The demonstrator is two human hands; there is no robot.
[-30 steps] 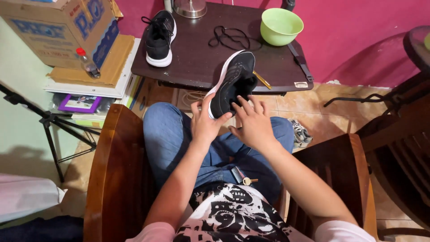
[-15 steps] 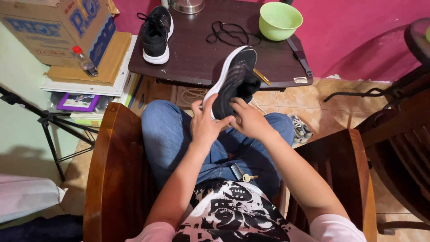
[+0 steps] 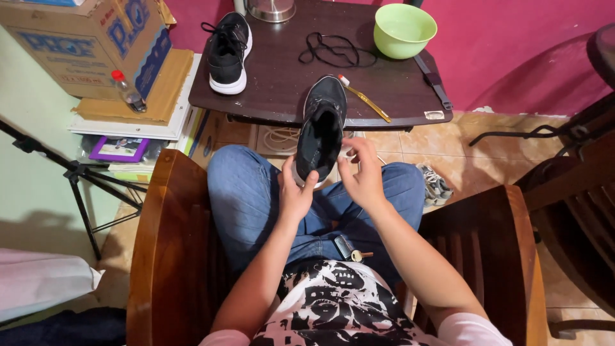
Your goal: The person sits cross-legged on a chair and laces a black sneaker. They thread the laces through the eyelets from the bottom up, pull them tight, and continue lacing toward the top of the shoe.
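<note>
The person sits in a wooden armchair (image 3: 170, 243) with both hands raised over the lap. The left hand (image 3: 293, 195) is closed around the heel end of a black sneaker (image 3: 321, 128), thumb on one side and fingers wrapped under it, so the shoe stands up and away from the hand with its opening facing the camera and its toe pointing toward the dark table (image 3: 282, 96). The right hand (image 3: 365, 176) is just beside the shoe, to its right, with fingers loosely spread and half open; whether its fingertips touch the shoe's side cannot be told. The two hands are near each other but not joined. Beyond the hands, on the table, lie a second black sneaker (image 3: 227, 52) to the far left, a black lace (image 3: 333, 50), a yellow toothbrush (image 3: 364, 97) just past the held shoe, and a green bowl (image 3: 405, 29).
</note>
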